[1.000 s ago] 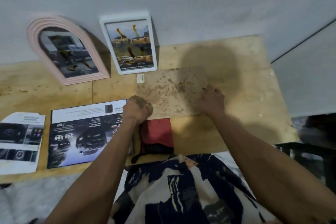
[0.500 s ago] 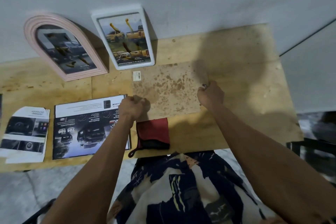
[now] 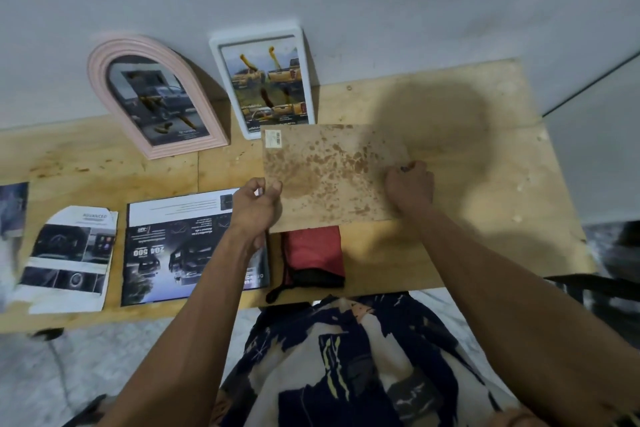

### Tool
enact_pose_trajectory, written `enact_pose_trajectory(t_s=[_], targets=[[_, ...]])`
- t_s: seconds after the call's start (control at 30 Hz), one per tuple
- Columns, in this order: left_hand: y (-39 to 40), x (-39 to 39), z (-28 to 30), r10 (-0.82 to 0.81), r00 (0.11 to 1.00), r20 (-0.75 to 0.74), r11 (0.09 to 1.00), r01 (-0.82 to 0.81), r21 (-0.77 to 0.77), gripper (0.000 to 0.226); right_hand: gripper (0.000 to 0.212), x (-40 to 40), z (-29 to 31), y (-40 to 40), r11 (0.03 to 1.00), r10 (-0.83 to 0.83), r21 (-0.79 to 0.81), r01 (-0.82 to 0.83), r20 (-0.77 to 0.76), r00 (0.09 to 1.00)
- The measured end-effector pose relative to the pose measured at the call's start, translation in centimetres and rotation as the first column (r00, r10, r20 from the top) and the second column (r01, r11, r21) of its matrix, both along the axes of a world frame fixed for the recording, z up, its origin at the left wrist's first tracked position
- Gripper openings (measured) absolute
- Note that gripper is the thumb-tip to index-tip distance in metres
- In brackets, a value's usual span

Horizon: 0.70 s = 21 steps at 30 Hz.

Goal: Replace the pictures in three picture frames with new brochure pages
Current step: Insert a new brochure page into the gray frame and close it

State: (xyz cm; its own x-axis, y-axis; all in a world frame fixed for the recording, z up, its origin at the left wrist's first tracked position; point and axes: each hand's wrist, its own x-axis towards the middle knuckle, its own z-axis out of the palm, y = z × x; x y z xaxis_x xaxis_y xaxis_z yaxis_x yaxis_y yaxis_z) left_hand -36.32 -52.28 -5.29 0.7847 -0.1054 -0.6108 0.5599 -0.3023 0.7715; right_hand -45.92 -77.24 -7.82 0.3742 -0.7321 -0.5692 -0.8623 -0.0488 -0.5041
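Head view, two hands [image 3: 255,205] [image 3: 410,186], one board [image 3: 332,173]

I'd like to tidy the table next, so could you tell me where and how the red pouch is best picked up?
Take the red pouch by its near, dark end, coming from the table's front edge. It lies flat, its far edge tucked under the stained board, so the far side is blocked. The near end is uncovered, and the cord trailing off its near-left corner looks like an easy second hold.
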Motion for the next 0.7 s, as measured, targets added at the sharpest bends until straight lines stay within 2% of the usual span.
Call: enact_pose_trajectory(t_s=[0.13, 0.23, 0.33, 0.4, 0.57, 0.7], targets=[[4.3, 1.2, 1.4, 0.021, 1.0, 0.011, 0.998, -0.02, -0.065, 0.015, 0.066, 1.5, 1.5, 2.2, 0.996, -0.079, 0.045, 0.075, 0.105, 0.991], [8.7, 2.2, 1.9, 0.034, 0.999, 0.003, 0.995, -0.033, -0.097, 0.021, 0.076, 2.7, 3.1, 5.3, 0.993, -0.078, 0.105, 0.063, 0.155, 0.985], [14.0, 3.0, 1.8, 0.032, 0.999, -0.016, 0.993, -0.034, -0.117, 0.01, 0.095, 3.7, 3.9, 9.8, 0.97, -0.125, 0.231, 0.071, 0.227, 0.966], [17.2, 3.2, 1.6, 0.022, 0.999, -0.023, 0.995, -0.024, -0.093, 0.013, 0.106, 3.9, 3.9, 12.9, 0.975, -0.116, 0.21, 0.067, 0.23, 0.966], [23.2, 3.2, 0.3, -0.062, 0.998, 0.021, 0.998, 0.062, 0.002, 0.031, 0.085, 3.4, 3.2, 19.7, 0.984, -0.058, 0.178, 0.007, 0.287, 0.956], [27.4, 3.4, -2.5, -0.081, 0.996, -0.025, 0.995, 0.083, 0.055, 0.032, 0.09, 2.2, 2.0, 23.3, 0.995, -0.029, 0.103, -0.001, 0.29, 0.957]])
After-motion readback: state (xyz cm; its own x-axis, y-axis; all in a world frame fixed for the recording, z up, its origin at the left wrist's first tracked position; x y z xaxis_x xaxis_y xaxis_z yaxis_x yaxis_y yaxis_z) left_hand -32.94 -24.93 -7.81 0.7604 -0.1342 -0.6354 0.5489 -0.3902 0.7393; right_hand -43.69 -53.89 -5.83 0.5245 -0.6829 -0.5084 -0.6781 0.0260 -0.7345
